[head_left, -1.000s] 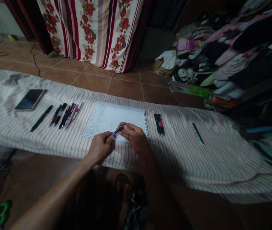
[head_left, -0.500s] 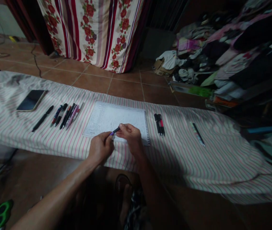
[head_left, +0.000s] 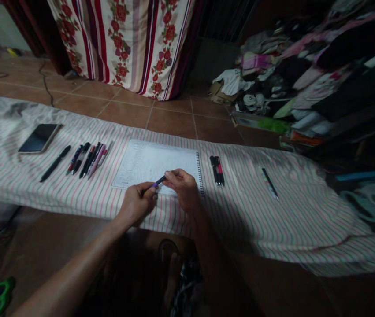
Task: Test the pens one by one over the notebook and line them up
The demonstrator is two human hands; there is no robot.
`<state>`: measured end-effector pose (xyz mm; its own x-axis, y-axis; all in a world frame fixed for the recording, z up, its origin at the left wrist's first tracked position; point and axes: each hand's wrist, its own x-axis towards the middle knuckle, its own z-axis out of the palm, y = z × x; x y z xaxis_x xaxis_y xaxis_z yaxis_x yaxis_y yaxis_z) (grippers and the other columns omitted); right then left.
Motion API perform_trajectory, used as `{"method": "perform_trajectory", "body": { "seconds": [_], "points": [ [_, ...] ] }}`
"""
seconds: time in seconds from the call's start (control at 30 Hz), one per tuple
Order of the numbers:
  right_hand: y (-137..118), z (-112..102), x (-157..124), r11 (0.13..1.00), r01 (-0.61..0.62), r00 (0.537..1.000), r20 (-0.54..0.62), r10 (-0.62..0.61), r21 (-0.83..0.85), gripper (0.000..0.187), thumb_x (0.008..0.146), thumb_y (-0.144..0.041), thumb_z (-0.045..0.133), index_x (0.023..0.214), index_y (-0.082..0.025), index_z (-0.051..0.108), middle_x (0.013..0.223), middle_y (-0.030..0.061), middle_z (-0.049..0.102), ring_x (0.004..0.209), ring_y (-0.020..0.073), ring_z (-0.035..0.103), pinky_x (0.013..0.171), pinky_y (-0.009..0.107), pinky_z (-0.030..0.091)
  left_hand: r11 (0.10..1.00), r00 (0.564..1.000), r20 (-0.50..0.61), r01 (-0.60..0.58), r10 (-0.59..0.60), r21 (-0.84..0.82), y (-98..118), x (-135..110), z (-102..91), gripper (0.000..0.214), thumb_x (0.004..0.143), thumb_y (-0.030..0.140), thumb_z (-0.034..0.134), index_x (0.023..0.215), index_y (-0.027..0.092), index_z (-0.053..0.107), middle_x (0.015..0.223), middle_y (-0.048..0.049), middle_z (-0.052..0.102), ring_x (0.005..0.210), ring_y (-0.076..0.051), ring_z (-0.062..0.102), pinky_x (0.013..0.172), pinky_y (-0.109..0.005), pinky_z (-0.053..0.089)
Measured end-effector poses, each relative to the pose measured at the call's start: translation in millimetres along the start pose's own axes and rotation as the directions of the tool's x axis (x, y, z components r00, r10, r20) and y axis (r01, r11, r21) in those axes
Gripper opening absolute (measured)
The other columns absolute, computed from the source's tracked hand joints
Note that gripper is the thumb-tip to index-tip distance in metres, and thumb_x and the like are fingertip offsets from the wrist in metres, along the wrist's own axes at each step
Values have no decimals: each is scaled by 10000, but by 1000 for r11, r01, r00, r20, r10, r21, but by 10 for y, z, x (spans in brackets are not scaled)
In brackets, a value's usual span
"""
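Probably light, stiff and a little slick, the pen [head_left: 160,180] should pinch well mid-barrel; it slants over the six-o'clock edge of the notebook [head_left: 170,158]. The left hand [head_left: 138,202] grips its eight-o'clock end, the right hand [head_left: 183,185] pinches its two-o'clock end. Other pens [head_left: 215,171] lie toward three o'clock, a phone [head_left: 39,138] toward ten.

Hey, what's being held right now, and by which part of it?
A black and purple pen: the left hand grips its end nearer the person, and the right hand appears to pinch the dark far end.
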<state>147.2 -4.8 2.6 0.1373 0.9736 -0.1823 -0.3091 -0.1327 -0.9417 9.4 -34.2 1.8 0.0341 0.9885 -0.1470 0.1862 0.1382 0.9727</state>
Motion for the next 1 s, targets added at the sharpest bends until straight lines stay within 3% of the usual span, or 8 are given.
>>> {"method": "perform_trajectory", "body": {
  "seconds": [0.13,0.33,0.43,0.6,0.67,0.87,0.93,1.0],
  "points": [
    [27,49,-8,994,36,999,-33,-39,-101,327,594,-432,720,609,-182,510,521,-62,542,495,88,542,555,247,497,984,988,-93,-110,123,141,4,-8,34,285,715,321,564,879,139,710,764,-63,699,712,-183,608,661,-272,447],
    [-96,13,-65,984,-84,986,155,60,156,392,662,-445,666,966,-202,616,866,22,633,806,140,608,643,250,509,947,986,72,166,-152,-275,55,0,117,363,662,375,607,886,93,659,445,51,463,351,-59,357,372,-188,253],
    [-93,-9,-50,987,-70,992,113,54,143,324,595,-360,730,847,-166,667,868,32,643,798,129,602,671,242,504,940,981,100,191,-169,-282,5,14,111,366,655,390,614,867,95,656,447,53,454,345,-56,344,367,-187,241],
    [21,29,2,1000,-5,998,-66,7,27,252,553,-349,747,628,-153,606,612,-31,588,564,83,558,611,248,500,999,996,-86,-36,39,34,-88,25,65,297,692,331,593,876,125,703,703,-48,667,629,-152,571,586,-252,423],
    [37,44,3,1000,-15,995,-102,13,-17,283,565,-377,736,582,-161,555,537,-55,530,501,75,529,568,242,495,994,993,-87,-68,75,81,-83,21,69,298,707,326,577,895,134,707,758,-56,686,683,-167,587,631,-262,430],
    [-67,-16,-62,988,-77,991,117,61,135,336,657,-427,668,900,-194,660,856,24,646,762,121,598,664,250,502,967,990,64,140,-129,-215,39,13,139,366,662,377,598,884,96,671,486,25,524,384,-73,394,405,-205,290],
    [-71,-43,-57,990,-75,993,102,62,120,305,637,-392,689,857,-182,687,867,34,656,795,128,595,702,253,490,955,981,96,189,-171,-230,53,16,146,368,662,384,586,873,94,666,465,31,503,355,-68,362,384,-204,262],
    [-38,-53,-32,997,-48,999,19,47,67,257,601,-368,712,764,-170,697,816,30,664,769,132,594,706,262,480,986,992,44,122,-118,-114,39,17,136,338,682,371,566,855,104,680,511,-1,559,405,-96,438,420,-222,319]
  ]
}}
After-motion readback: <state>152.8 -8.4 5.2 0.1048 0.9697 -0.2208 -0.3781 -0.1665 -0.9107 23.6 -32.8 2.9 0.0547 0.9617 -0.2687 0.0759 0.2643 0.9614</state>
